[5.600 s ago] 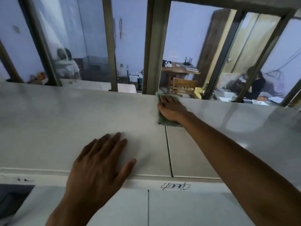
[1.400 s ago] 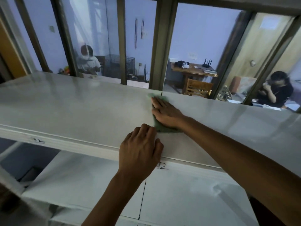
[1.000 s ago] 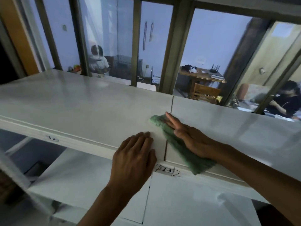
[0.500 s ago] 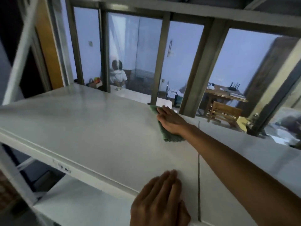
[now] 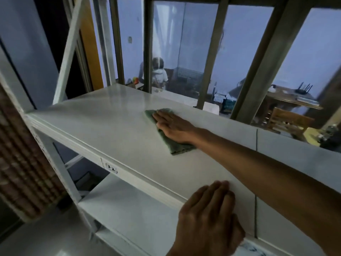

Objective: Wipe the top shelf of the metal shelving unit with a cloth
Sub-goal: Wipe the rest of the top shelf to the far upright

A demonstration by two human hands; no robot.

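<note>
The white top shelf (image 5: 103, 124) of the metal shelving unit stretches from the left upright to the right edge of the view. A green cloth (image 5: 172, 144) lies flat on it near the back edge. My right hand (image 5: 173, 126) presses flat on the cloth with the fingers stretched out towards the left. My left hand (image 5: 208, 218) rests palm down on the shelf's front edge, beside a thin seam between two panels, and holds nothing.
A lower white shelf (image 5: 132, 209) sits below. White uprights and a diagonal brace (image 5: 68, 50) stand at the left end. A metal-framed window (image 5: 204, 58) runs close behind the shelf; through the glass there is a person, a wooden table and a chair (image 5: 287, 121).
My right hand has slid the cloth to the left along the back of the shelf, away from the panel seam. The view has swung left. My left hand stays on the front edge.
</note>
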